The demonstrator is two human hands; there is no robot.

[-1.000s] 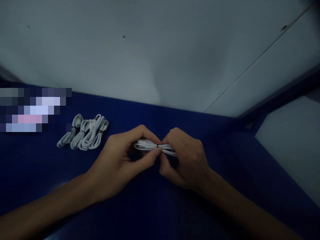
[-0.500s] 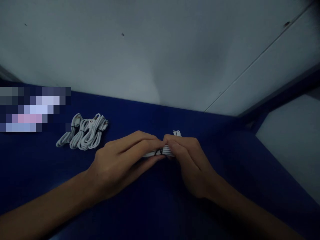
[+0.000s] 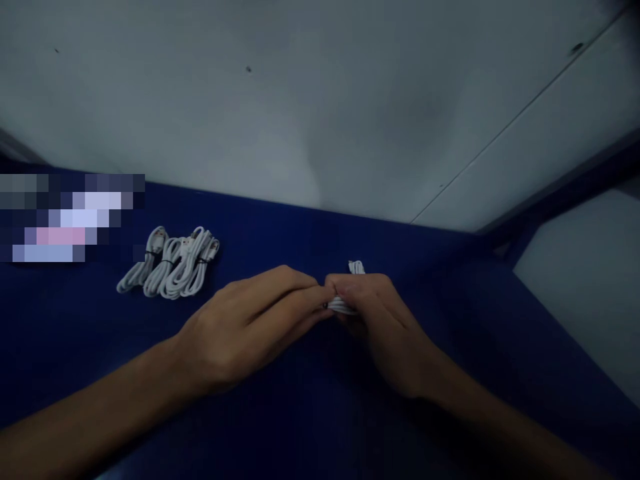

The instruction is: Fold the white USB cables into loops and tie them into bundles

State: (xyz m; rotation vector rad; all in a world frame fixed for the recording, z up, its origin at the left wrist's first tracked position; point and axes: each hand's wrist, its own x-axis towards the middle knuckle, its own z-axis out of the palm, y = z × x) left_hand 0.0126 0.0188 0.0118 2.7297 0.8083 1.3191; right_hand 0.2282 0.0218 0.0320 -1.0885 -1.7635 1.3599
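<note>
A coiled white cable (image 3: 342,306) is gripped between my two hands over the blue surface. My right hand (image 3: 383,320) closes around the coil's right part, thumb and fingers bent over it. My left hand (image 3: 260,320) has its fingertips pinched together at the coil's left end. A small dark spot of the black tie shows at those fingertips; the rest of it is covered. Just behind my right knuckles, a short white cable piece (image 3: 356,267) sticks up; whether it belongs to the held coil I cannot tell.
Several coiled white cables (image 3: 175,267), bound with black ties, lie together on the blue tabletop (image 3: 280,227) at the left. A pixelated patch hides what is at the far left. Beyond the tabletop rises a pale grey wall (image 3: 280,120).
My left fingers have closed over the black tie and moved slightly toward my right hand, covering the coil's left part. My right hand stays nearly in place.
</note>
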